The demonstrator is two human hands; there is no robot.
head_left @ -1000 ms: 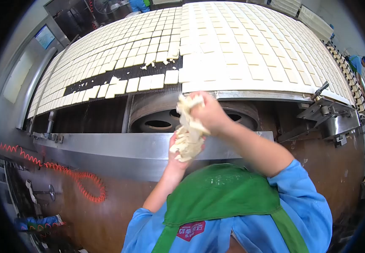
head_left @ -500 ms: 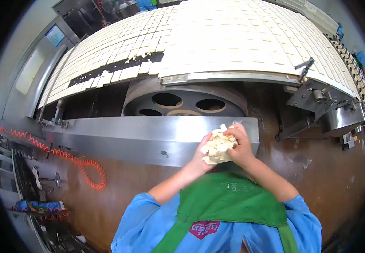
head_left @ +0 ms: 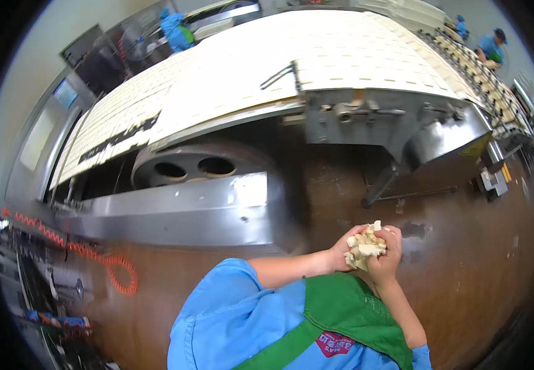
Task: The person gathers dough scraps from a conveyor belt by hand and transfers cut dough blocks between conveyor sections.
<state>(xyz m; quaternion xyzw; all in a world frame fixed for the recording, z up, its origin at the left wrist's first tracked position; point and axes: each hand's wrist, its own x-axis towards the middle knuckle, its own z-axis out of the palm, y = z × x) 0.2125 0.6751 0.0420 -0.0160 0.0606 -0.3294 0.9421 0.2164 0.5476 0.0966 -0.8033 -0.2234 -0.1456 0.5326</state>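
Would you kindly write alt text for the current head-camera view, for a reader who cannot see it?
A person's left hand and right hand hold a clump of broken pale pieces between them, over a brown floor. Beyond, rows of pale flat slabs cover a large machine bed; a coiled orange hose shows at left.

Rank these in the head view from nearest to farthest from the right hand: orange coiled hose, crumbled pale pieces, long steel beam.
1. Crumbled pale pieces: between right hand and left hand.
2. Long steel beam: to the left.
3. Orange coiled hose: far left.
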